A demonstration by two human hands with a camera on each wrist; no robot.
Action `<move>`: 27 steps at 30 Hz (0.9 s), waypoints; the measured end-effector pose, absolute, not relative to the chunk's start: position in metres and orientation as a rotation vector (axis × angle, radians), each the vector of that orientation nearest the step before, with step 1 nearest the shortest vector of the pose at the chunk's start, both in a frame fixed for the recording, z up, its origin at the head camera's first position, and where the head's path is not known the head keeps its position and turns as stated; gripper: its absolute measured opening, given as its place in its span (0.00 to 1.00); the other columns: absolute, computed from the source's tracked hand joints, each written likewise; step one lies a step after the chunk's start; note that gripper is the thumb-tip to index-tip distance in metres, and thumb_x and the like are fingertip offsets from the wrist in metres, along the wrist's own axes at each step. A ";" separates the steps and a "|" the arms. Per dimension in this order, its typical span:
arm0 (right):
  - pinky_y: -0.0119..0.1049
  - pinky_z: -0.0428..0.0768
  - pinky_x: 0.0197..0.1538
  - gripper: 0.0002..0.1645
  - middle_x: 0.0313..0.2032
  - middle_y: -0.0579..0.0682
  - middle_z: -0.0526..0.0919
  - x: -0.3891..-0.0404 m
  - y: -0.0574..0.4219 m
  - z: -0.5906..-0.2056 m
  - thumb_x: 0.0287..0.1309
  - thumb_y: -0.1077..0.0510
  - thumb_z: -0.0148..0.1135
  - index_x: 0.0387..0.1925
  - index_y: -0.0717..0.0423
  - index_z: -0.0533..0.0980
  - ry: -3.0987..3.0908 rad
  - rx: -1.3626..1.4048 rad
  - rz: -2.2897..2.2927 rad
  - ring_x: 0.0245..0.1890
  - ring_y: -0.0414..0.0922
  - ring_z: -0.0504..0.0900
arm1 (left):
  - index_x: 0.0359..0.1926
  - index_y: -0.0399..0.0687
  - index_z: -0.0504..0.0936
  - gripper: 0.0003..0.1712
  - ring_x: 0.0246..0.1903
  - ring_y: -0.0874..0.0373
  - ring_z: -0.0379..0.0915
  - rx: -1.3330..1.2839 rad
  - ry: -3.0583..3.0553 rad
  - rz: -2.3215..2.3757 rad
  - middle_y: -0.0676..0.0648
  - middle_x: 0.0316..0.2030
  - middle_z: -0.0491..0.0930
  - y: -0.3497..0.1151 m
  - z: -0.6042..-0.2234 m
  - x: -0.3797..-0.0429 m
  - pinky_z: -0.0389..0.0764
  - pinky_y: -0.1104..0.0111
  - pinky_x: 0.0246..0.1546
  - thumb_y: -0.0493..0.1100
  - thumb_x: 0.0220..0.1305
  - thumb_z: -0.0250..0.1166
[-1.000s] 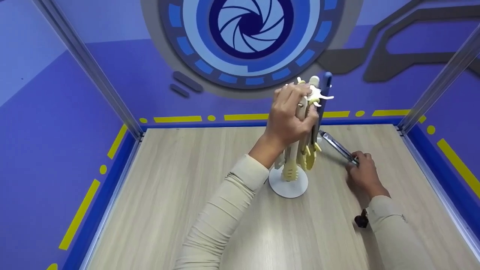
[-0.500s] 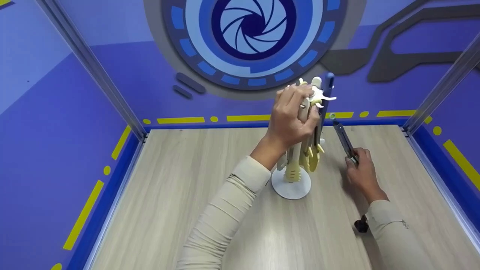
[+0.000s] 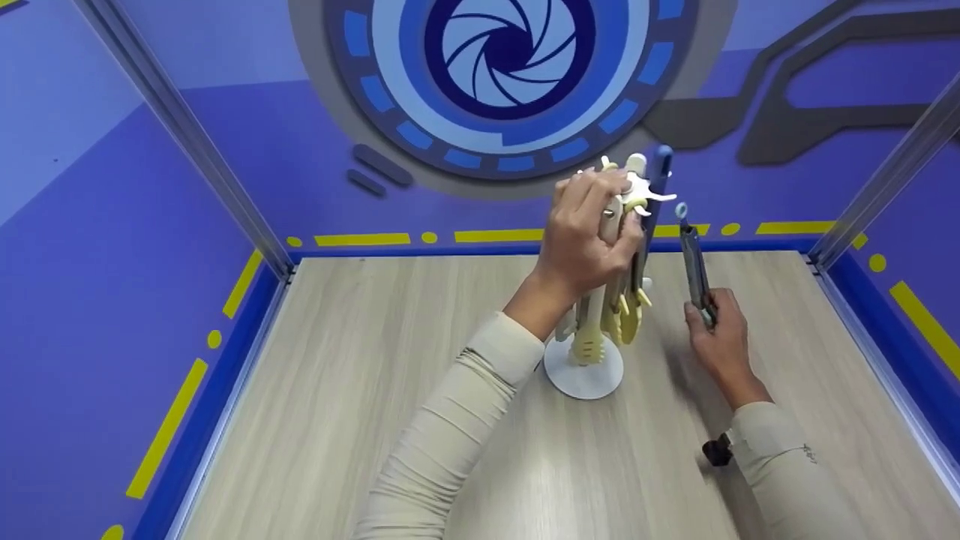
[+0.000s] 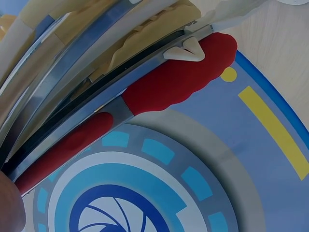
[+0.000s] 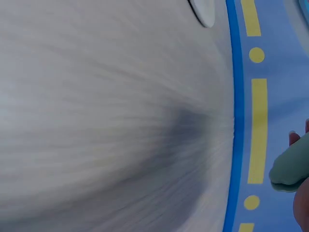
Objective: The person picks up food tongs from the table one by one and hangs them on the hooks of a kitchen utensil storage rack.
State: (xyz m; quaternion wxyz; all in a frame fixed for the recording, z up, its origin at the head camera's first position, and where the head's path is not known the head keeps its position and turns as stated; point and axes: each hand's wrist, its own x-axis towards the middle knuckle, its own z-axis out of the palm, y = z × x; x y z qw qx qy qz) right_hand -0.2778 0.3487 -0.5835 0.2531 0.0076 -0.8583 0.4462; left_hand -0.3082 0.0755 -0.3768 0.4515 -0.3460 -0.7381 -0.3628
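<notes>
My left hand (image 3: 589, 232) grips the top of a white utensil stand (image 3: 583, 381), its fingers bent over the hooked head and the thumb at the front. Several tongs hang there, among them a pair with yellow heads (image 3: 631, 324). Red-headed tongs (image 4: 178, 77) show in the left wrist view beside other hanging tongs. To the right of the stand, my right hand (image 3: 724, 330) pinches loose metal tongs (image 3: 695, 262) by their head end, with a pale hanging ring (image 3: 681, 211) pointing up and away. Their grey-green tip (image 5: 292, 166) shows in the right wrist view.
The stand's round base rests on a light wood table (image 3: 375, 360). A purple printed wall (image 3: 225, 150) rises behind, with metal frame posts (image 3: 202, 142) at the corners. A dark blue handle (image 3: 662, 169) sticks up on the stand's right side.
My right hand has raised the tongs and turned them more upright, ring end up, away from the tabletop. The left hand keeps its hold on the stand; the view has shifted slightly.
</notes>
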 end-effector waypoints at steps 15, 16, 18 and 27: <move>0.21 0.57 0.37 0.07 0.27 0.64 0.71 -0.250 0.297 -0.520 0.55 0.74 0.67 0.32 0.74 0.75 -1.928 0.256 1.094 0.28 0.41 0.65 | 0.49 0.42 0.83 0.16 0.59 0.52 0.82 -0.836 -1.803 -0.891 0.43 0.53 0.87 0.075 -0.378 -0.308 0.75 0.67 0.64 0.44 0.62 0.65; 0.21 0.57 0.37 0.07 0.27 0.65 0.71 -0.249 0.295 -0.518 0.55 0.74 0.67 0.31 0.74 0.74 -1.917 0.269 1.089 0.28 0.43 0.65 | 0.49 0.42 0.83 0.16 0.59 0.52 0.82 -0.837 -1.802 -0.892 0.43 0.53 0.87 0.075 -0.378 -0.308 0.75 0.67 0.64 0.44 0.62 0.65; 0.20 0.58 0.37 0.07 0.26 0.64 0.72 -0.248 0.294 -0.516 0.54 0.74 0.66 0.30 0.74 0.74 -1.892 0.283 1.085 0.27 0.42 0.65 | 0.49 0.42 0.83 0.16 0.59 0.52 0.82 -0.840 -1.800 -0.894 0.43 0.53 0.87 0.075 -0.377 -0.308 0.75 0.67 0.64 0.44 0.62 0.65; 0.18 0.62 0.30 0.05 0.18 0.60 0.78 -0.252 0.295 -0.521 0.53 0.73 0.66 0.29 0.73 0.76 -1.799 0.322 1.100 0.23 0.22 0.68 | 0.49 0.42 0.83 0.16 0.58 0.52 0.82 -0.850 -1.799 -0.901 0.43 0.53 0.86 0.077 -0.378 -0.308 0.75 0.67 0.65 0.44 0.62 0.65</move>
